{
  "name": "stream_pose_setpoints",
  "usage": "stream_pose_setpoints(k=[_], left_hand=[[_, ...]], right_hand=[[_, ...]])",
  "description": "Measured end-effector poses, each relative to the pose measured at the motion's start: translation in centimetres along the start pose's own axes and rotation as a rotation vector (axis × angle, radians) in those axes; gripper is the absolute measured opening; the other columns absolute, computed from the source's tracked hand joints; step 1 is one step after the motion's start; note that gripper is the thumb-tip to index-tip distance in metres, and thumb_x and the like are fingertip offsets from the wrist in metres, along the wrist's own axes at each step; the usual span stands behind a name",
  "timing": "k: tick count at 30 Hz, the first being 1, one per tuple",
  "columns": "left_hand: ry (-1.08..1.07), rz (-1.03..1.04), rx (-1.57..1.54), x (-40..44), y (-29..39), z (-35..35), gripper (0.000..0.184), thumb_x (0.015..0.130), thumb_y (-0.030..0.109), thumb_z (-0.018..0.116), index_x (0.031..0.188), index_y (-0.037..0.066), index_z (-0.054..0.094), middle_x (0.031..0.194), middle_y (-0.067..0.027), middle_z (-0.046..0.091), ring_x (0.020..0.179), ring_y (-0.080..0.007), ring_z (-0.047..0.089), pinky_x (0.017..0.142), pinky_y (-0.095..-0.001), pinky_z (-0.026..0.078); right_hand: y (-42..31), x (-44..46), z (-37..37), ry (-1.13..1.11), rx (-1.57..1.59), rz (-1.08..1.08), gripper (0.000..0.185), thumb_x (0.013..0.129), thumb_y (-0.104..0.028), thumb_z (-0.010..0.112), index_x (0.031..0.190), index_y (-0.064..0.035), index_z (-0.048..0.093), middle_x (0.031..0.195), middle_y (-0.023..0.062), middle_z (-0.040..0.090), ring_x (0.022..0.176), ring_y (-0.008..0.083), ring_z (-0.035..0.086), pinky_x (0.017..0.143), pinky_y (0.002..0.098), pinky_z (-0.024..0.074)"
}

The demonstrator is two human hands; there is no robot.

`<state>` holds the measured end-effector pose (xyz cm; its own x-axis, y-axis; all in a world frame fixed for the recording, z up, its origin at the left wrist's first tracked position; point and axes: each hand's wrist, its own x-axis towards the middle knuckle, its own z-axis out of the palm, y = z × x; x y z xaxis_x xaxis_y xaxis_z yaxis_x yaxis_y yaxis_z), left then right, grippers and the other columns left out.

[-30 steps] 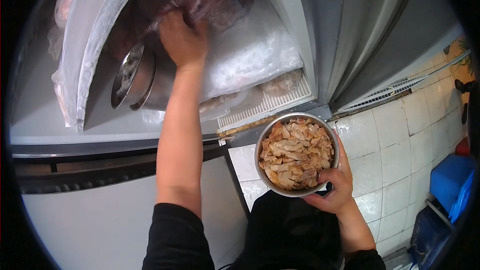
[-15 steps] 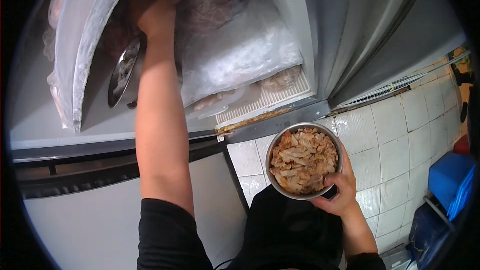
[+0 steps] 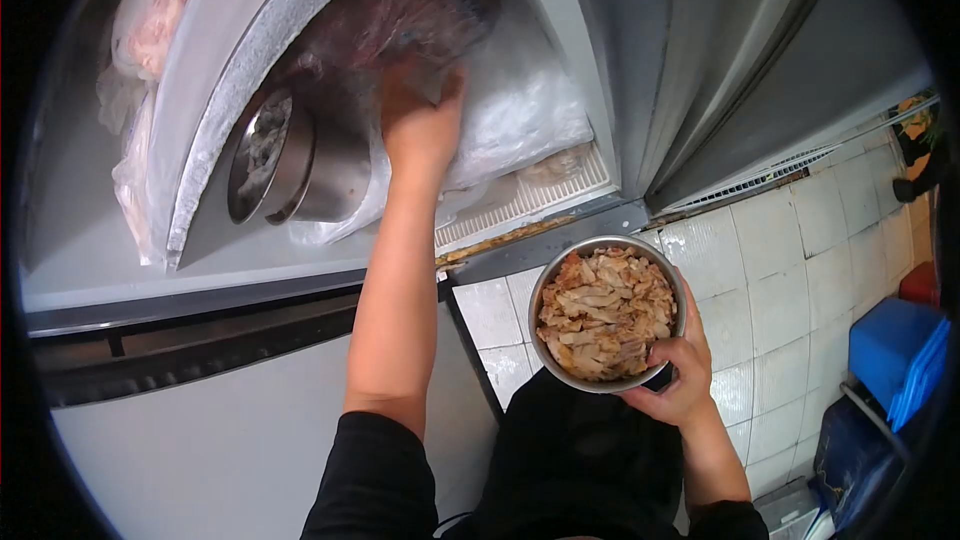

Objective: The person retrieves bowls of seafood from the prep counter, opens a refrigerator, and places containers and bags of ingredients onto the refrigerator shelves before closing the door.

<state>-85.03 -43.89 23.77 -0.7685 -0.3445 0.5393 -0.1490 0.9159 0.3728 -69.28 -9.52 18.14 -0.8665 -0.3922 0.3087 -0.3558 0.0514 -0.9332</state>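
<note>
In the freezer, my left hand [image 3: 422, 120] reaches against a dark plastic-wrapped bundle [image 3: 415, 15]; its thumb stands apart, and its fingertips are hidden at the bundle. Beneath and to the right of that hand lies a large clear plastic bag [image 3: 525, 105]. My right hand [image 3: 683, 370] grips the rim and side of a round metal bowl [image 3: 537, 285] outside the freezer, thumb over the edge. Cooked-looking sliced meat [image 3: 605, 310] fills this bowl. Left of my left forearm, metal containers [image 3: 335, 170] lean on their sides, one with pale frosty contents [image 3: 262, 155].
A frosted divider [image 3: 215, 130] curves through the freezer, with bagged pink meat [image 3: 165, 20] beyond it. The open door [image 3: 740, 60] stands at right. Blue bins [image 3: 890, 350] rest on the tiled floor [image 3: 770, 310]. Part of a person [image 3: 915, 185] shows at the right edge.
My left hand went deeper and leftward, then came back right and nearer, along the dark bundle. The bowl in my right hand shifted slightly right. The view has shifted a little.
</note>
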Motion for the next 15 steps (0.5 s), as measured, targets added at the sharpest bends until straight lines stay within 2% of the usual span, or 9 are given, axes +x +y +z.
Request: stream_pose_setpoints(k=[1,3,4,6,7,9,13,15], left_hand=[[-0.004,0.0,0.001,0.0,-0.5,0.4,0.064,0.08,0.035,0.071,0.128,0.0,0.047,0.125,-0.021,0.053,0.115,-0.035,0.052,0.097,-0.0404,0.04],[-0.022,0.243,0.298,0.5,-2.1,1.6,0.066,0.087,0.039,0.061,0.138,0.004,0.04,0.134,-0.0206,0.048,0.124,-0.036,0.047,0.103,-0.0411,0.037],[-0.025,0.247,0.298,1.1,-2.3,1.7,0.066,0.087,0.039,0.061,0.138,0.004,0.04,0.134,-0.0206,0.048,0.124,-0.036,0.047,0.103,-0.0411,0.037],[-0.228,0.167,0.355,2.0,-2.6,1.9,0.063,0.09,0.04,0.054,0.141,0.007,0.038,0.141,-0.0187,0.042,0.129,-0.0341,0.042,0.105,-0.0391,0.035],[-0.233,0.165,0.355,2.7,-2.2,1.7,0.063,0.09,0.04,0.054,0.141,0.007,0.038,0.141,-0.0187,0.042,0.129,-0.0341,0.042,0.105,-0.0391,0.035],[-0.445,-0.012,0.293,3.8,-0.7,0.7,0.063,0.09,0.039,0.053,0.143,0.009,0.035,0.142,-0.0167,0.042,0.131,-0.033,0.041,0.106,-0.0388,0.034],[-0.333,0.069,0.216,1.3,0.1,-1.7,0.061,0.089,0.04,0.055,0.139,0.008,0.042,0.135,-0.0174,0.05,0.126,-0.0332,0.047,0.104,-0.038,0.037],[-0.271,-0.073,-0.109,-1.9,2.8,-4.7,0.052,0.091,0.033,0.058,0.133,0.003,0.049,0.127,-0.0174,0.057,0.119,-0.0301,0.055,0.099,-0.0354,0.041]], right_hand=[[-0.1,0.2,-0.1,-0.011,0.0,-0.002,0.044,0.059,-0.024,0.087,0.08,-0.0115,0.05,0.141,0.0392,0.028,0.129,0.0525,0.036,0.105,0.0497,0.0323],[-0.1,0.4,-0.3,-0.018,0.005,-0.005,0.043,0.059,-0.023,0.087,0.08,-0.0116,0.05,0.141,0.0391,0.028,0.129,0.0526,0.036,0.105,0.0496,0.0324],[-0.1,0.5,-0.4,-0.016,0.017,-0.003,0.043,0.06,-0.023,0.087,0.08,-0.0116,0.051,0.141,0.0389,0.028,0.129,0.0526,0.036,0.105,0.0495,0.0324],[-0.1,0.3,-0.5,-0.01,0.028,0.01,0.043,0.06,-0.022,0.087,0.081,-0.0116,0.051,0.142,0.0387,0.028,0.129,0.0527,0.036,0.105,0.0493,0.0324],[-0.3,0.7,-0.6,-0.016,0.032,-0.001,0.043,0.06,-0.022,0.087,0.082,-0.0117,0.052,0.142,0.0386,0.028,0.129,0.0526,0.036,0.105,0.0494,0.0325],[-0.8,0.9,-0.9,-0.019,0.035,-0.015,0.042,0.06,-0.021,0.087,0.082,-0.0118,0.052,0.142,0.0384,0.028,0.129,0.0525,0.036,0.105,0.0494,0.0325],[-3.0,1.7,-1.3,-0.03,0.081,-0.061,0.042,0.059,-0.021,0.086,0.084,-0.0123,0.053,0.142,0.0381,0.028,0.13,0.0528,0.036,0.105,0.0505,0.0319],[-3.5,3.2,-2.2,-0.024,0.124,-0.107,0.041,0.058,-0.02,0.086,0.083,-0.0125,0.054,0.143,0.038,0.027,0.131,0.0533,0.034,0.105,0.0513,0.0308]])
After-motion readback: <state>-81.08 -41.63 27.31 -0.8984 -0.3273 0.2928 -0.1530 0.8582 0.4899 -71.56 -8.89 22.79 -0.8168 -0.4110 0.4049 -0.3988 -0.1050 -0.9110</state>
